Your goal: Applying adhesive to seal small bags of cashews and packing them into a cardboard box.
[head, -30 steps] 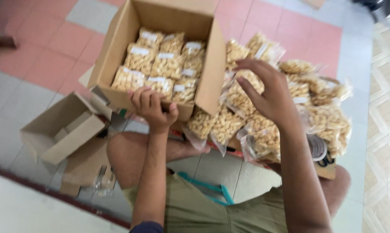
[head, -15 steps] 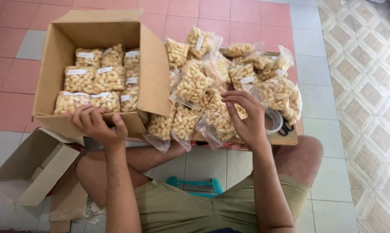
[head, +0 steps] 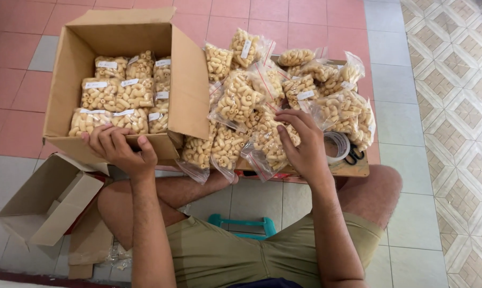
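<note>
Open cardboard box point(head: 187, 90), front left, partly filled with labelled snack bags standing in rows. Heap of clear snack bags point(head: 283, 101) on the low table point(head: 358, 169) just right of it. Step in hand, as judged: pick one bag, transfer to box. Best taken by the bag's edge, not squeezing the brittle contents; keep box braced. Left hand point(head: 121, 148): fingers curled over the box's near rim, gripping it. Right hand point(head: 299, 141): palm down, fingers spread moderately on a bag point(head: 267, 146) at the heap's near side, not yet closed around it.
</note>
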